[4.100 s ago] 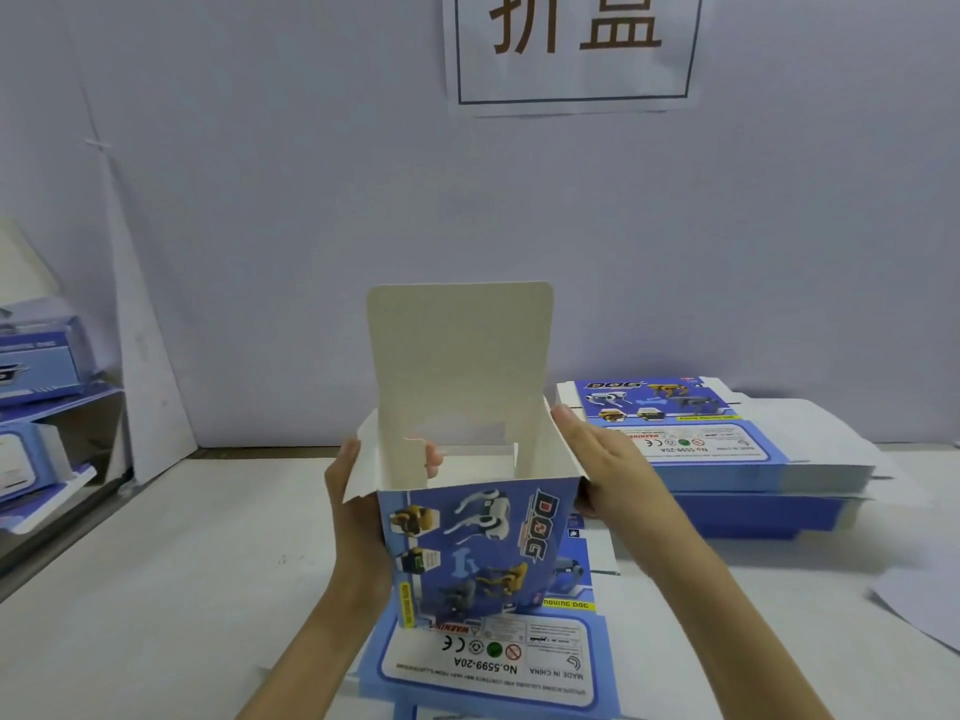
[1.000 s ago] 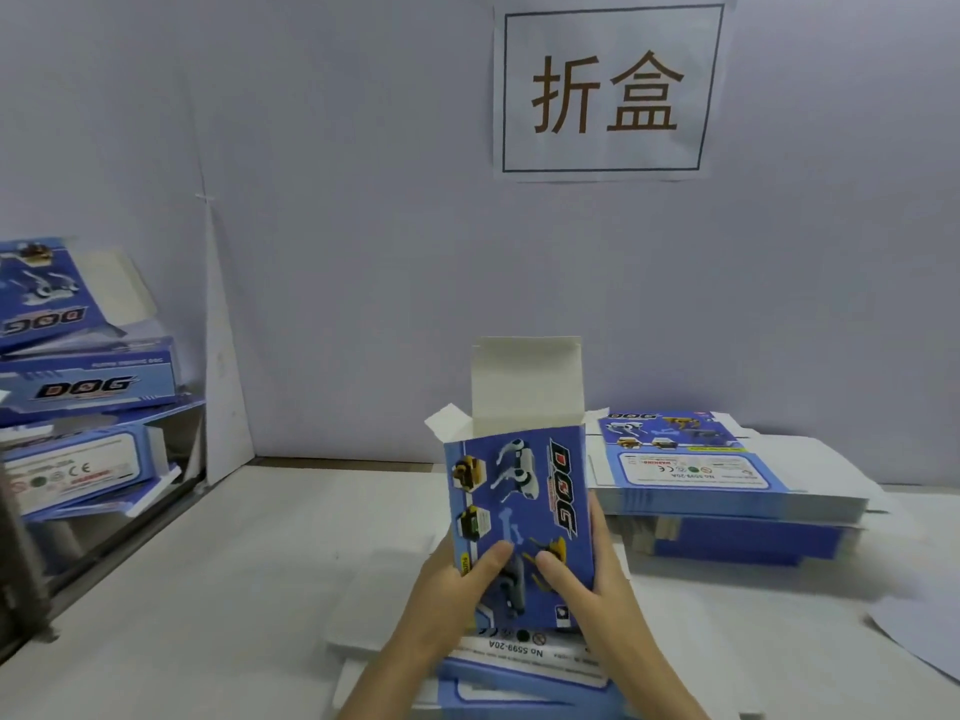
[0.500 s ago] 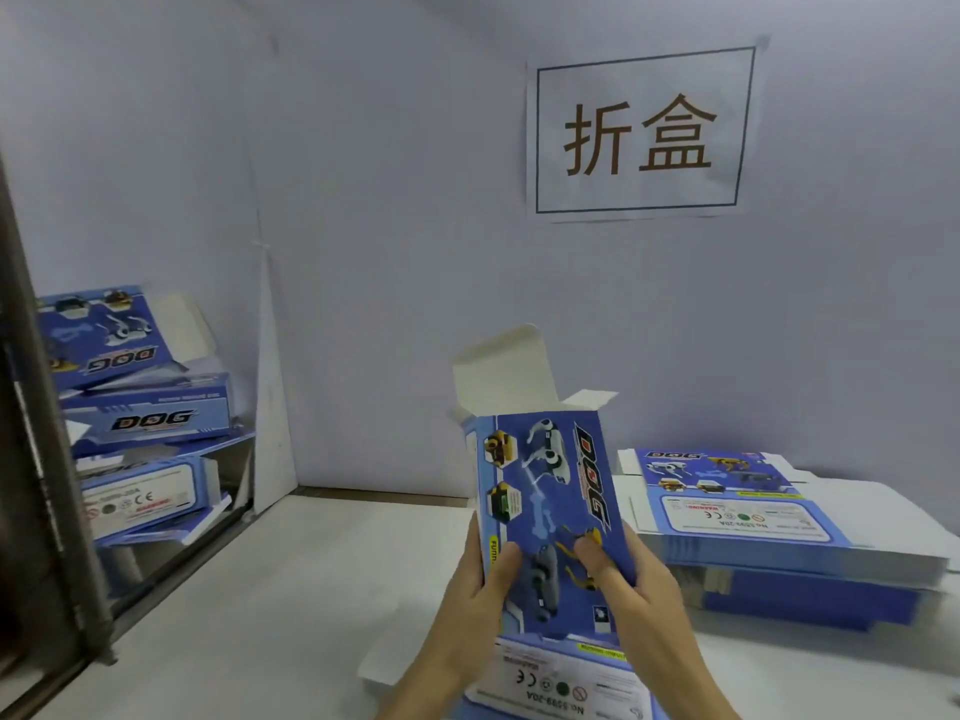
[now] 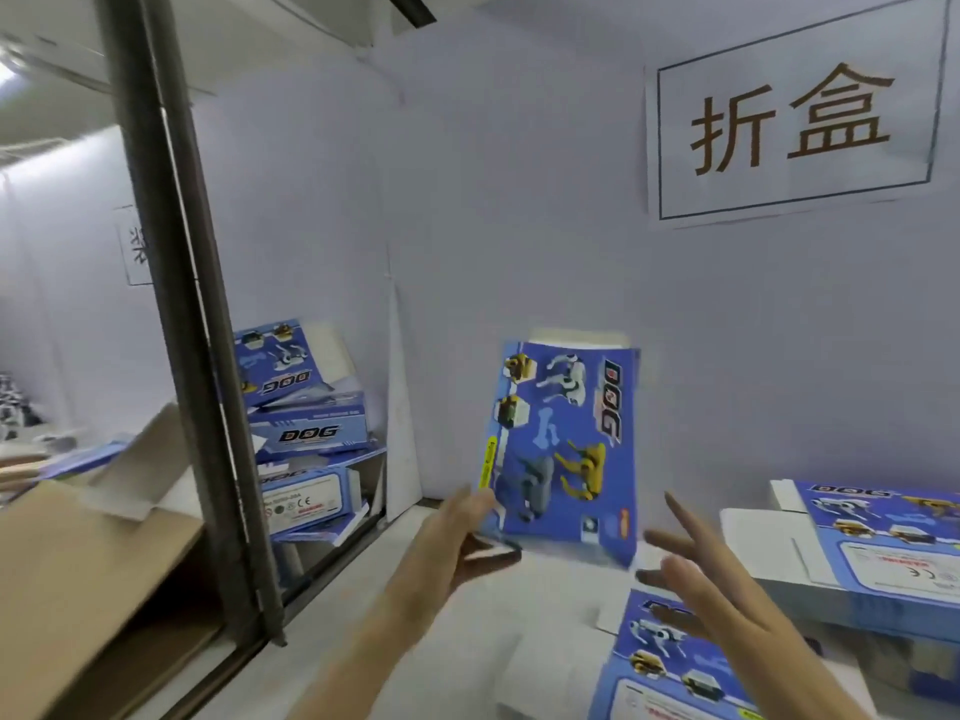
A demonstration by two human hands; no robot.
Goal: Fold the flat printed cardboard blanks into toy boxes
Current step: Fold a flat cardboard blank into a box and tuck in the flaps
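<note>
- Blue printed cardboard, folded up into a toy box (image 4: 566, 449), is being held upright and slightly tilted in the air above the worktop (image 4: 519, 641). It is hanging between the dark metal post (image 4: 192, 314) on the left and the stack of flat blanks (image 4: 857, 553) on the right.
- The box is being gripped at its lower left corner by the left hand (image 4: 447, 543), with the fingers (image 4: 475, 504) being wrapped round the edge and underside. The picture is blurred there, so the exact hold cannot be told.
- Nothing is being held by the right hand (image 4: 727, 600). Its fingers (image 4: 685, 517) are being spread wide and straight, just beside the box's lower right corner but apart from it.
- A pale strip is showing along the box's top edge; whether the top flap is tucked in cannot be told.
- The step in hand is being judged as the setting aside of a finished box. It is being held out by one hand alone, on the side of the pile of finished boxes (image 4: 306, 433) lying beyond the post.
- The next move is being judged to call for a reach to the left past the post, without the box being knocked against it, and a release onto the pile. That pile is leaning unevenly, so a light placing is being called for.
- A fresh blank (image 4: 670, 662), lying on the worktop just under the right hand, is likely to be wanted next by the free hand.
</note>
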